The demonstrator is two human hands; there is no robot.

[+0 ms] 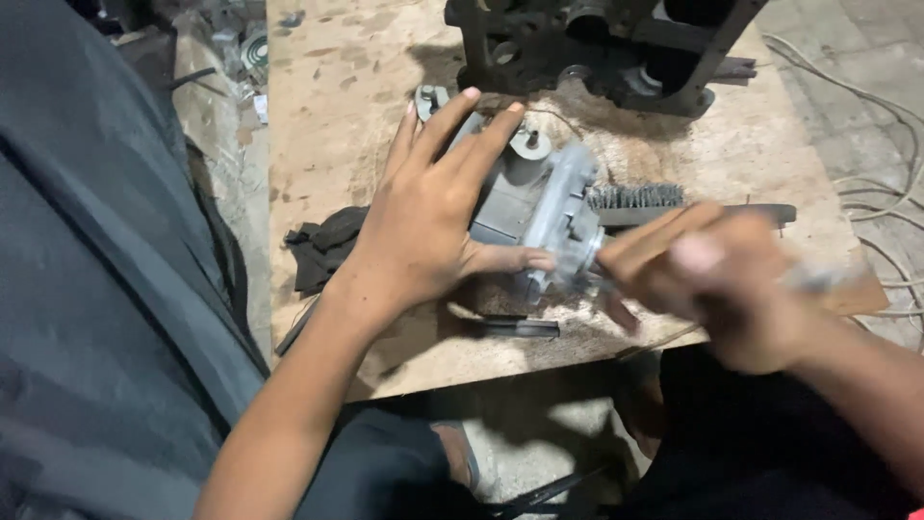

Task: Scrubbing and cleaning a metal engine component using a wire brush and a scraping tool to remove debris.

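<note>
Grey cast metal fills the middle of my view: a greasy pump-like engine part (pixel 534 207) lying on a plywood board (pixel 337 96) that serves as a low worktable. My left hand (pixel 423 217) rests flat on top of this part, fingers spread and stretched out straight, the thumb reaching along its near side, so I am pressing it down rather than gripping it. My right hand (pixel 736 289) is blurred with motion; its fingers are curled tight around a wooden handle (pixel 659 236) whose tip meets the round end of the metal part. I cannot tell what kind of tool the handle belongs to.

Just behind my right hand lies a wire brush (pixel 640 197) with dark bristles pointing up, its long handle stretching to the right. A crumpled black rag (pixel 322 246) sits on the board beside my left wrist. A thin dark metal rod (pixel 520 328) lies near the board's front edge, below the part. At the far edge stands a large black engine block (pixel 597 48) with round openings. Pale cables (pixel 881 125) trail across the concrete floor to the right. My dark trousers show at the left and bottom.
</note>
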